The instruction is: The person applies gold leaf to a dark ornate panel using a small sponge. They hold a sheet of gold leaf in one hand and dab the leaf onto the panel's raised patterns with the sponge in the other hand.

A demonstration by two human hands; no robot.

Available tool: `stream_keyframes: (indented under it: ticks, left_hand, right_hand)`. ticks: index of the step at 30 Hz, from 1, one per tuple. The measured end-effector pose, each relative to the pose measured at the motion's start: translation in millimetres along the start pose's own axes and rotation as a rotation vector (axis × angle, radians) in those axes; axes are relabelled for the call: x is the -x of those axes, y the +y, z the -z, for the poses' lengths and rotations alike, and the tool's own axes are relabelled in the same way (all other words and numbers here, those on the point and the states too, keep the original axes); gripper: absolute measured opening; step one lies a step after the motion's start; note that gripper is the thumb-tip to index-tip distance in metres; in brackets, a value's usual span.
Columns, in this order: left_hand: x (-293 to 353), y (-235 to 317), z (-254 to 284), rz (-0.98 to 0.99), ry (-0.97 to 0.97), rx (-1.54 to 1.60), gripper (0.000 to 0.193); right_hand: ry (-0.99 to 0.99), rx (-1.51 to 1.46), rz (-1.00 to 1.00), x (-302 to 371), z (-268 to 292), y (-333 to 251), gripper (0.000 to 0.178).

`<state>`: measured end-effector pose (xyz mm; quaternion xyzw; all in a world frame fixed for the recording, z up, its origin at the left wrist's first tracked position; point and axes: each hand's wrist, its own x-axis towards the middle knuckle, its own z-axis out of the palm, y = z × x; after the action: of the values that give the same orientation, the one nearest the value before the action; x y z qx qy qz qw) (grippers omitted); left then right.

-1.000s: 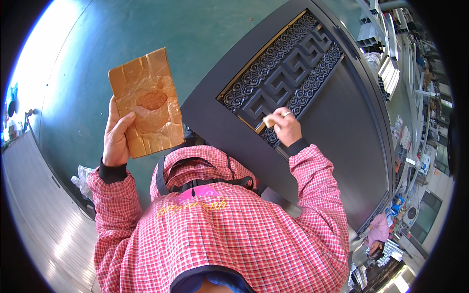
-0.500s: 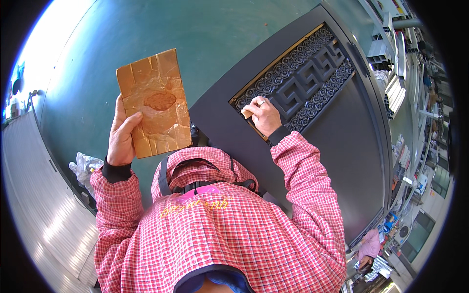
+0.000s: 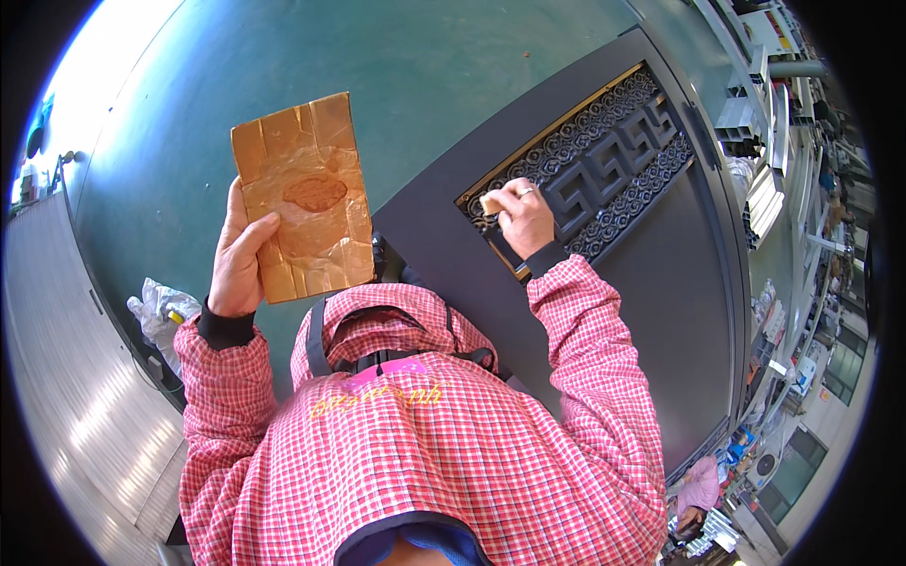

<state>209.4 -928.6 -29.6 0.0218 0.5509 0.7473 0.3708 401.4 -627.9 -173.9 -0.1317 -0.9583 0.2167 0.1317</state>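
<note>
— Green floor (image 3: 377,57) is being seen on the far left. What is being held up there?
— Gold-brown cardboard (image 3: 302,162) with a reddish patch (image 3: 319,194) is being grasped along its near-left edge by the fingers of the left hand (image 3: 238,259).
— And on the right?
— A small tan piece (image 3: 491,203) is being pinched by the fingers of the right hand (image 3: 526,223), at the left end of the dark panel's (image 3: 661,302) carved strip (image 3: 595,165); contact cannot be told.
</note>
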Motion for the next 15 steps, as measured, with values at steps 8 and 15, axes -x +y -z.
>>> stream_keyframes:
  ticks: [8, 15]
  left_hand:
    - [-0.3, 0.3, 1.3, -0.001, 0.001, 0.011, 0.062]
    - [0.0, -2.0, 3.0, -0.006, 0.015, 0.006, 0.061]
  right_hand:
    - [-0.008, -0.025, -0.007, -4.0, -8.0, -1.1, 0.021]
    - [0.023, 0.024, -0.064, -6.2, -13.7, 3.2, 0.020]
